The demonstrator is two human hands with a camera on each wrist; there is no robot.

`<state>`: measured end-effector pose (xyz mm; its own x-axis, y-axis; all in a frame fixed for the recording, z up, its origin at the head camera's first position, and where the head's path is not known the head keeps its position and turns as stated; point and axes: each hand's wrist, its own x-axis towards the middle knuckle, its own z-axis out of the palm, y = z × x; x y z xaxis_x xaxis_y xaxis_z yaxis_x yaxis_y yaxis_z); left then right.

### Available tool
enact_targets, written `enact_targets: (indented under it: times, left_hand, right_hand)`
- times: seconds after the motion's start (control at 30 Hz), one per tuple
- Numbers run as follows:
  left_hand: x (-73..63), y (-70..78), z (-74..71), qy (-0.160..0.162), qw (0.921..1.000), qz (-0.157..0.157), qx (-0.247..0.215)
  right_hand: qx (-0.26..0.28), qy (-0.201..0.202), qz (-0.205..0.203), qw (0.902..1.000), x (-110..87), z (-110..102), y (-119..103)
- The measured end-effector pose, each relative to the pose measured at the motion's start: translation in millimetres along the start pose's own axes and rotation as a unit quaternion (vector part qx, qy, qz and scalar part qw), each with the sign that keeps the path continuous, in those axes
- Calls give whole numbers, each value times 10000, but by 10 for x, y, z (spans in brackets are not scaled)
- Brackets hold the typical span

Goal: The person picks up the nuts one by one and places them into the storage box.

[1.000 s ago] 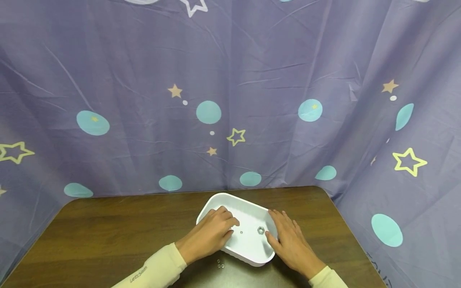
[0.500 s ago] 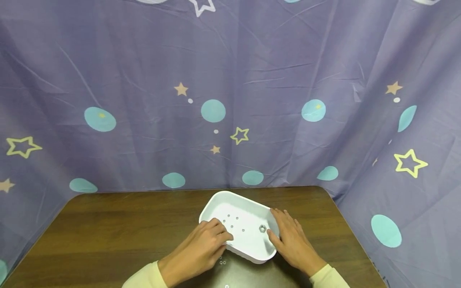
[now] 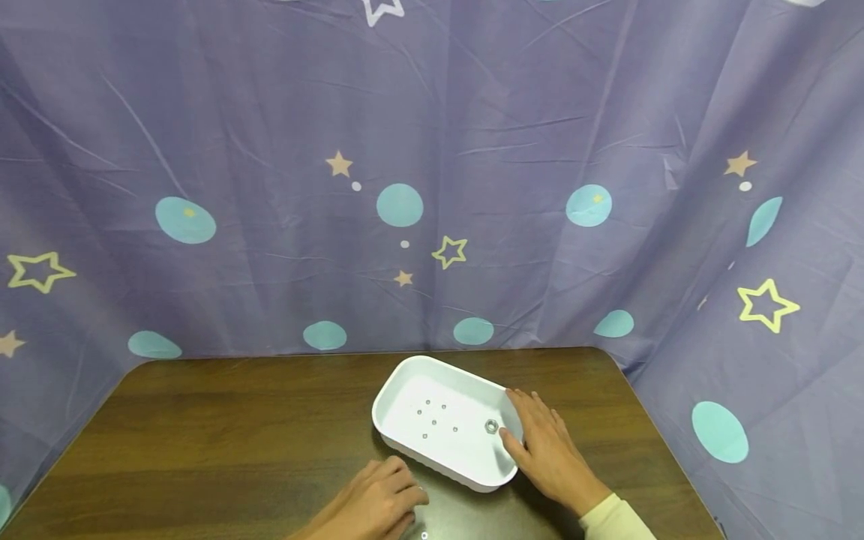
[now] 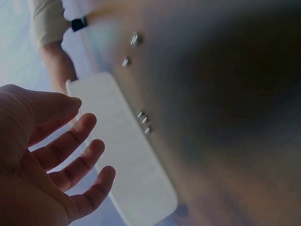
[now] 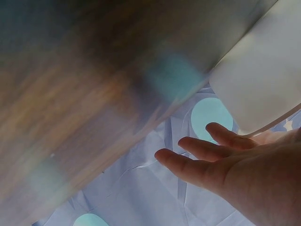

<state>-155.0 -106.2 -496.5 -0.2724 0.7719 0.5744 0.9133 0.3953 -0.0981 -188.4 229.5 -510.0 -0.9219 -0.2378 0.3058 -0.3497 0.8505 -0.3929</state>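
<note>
A white tray (image 3: 445,454) stands aslant on the brown table. On its floor lie several small nuts (image 3: 434,422) and one larger hex nut (image 3: 491,426) near the right end. My left hand (image 3: 378,499) hovers low in front of the tray, its fingers loosely bent; in the left wrist view no object shows between them. Close to its fingertips, partly hidden, are small nuts (image 4: 144,120) beside the tray wall. My right hand (image 3: 550,454) rests at the tray's right end, thumb over the rim, with straight fingers (image 5: 188,167) along the outside.
Nearer the table's front, another nut (image 3: 424,535) lies on the wood; the left wrist view shows a bigger nut (image 4: 135,39) there too. A purple curtain (image 3: 432,165) with stars and dots hangs behind the table (image 3: 223,435) and along its sides.
My left hand has drawn back from over the tray to the table in front of it. One more small nut shows in the tray where that hand was. The right hand stays put.
</note>
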Motion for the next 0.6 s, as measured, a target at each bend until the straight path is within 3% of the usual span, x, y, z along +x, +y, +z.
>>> enact_targets:
  times: [0.23, 0.4, 0.53, 0.6]
  left_hand:
    - [-294, 195, 155, -278, 9989, -257, -290]
    - [-417, 268, 252, 39, 9982, -222, -549]
    - [-482, 305, 321, 305, 9988, -187, -332]
    - [-509, 347, 357, 405, 9979, -437, -245]
  right_hand:
    - [-2, 43, -16, 10000, -4, 13, 11]
    - [3, 52, -43, 10000, -8, 13, 14]
    - [5, 83, -71, 9999, -5, 11, 13]
    - [14, 96, -64, 9999, -6, 11, 14]
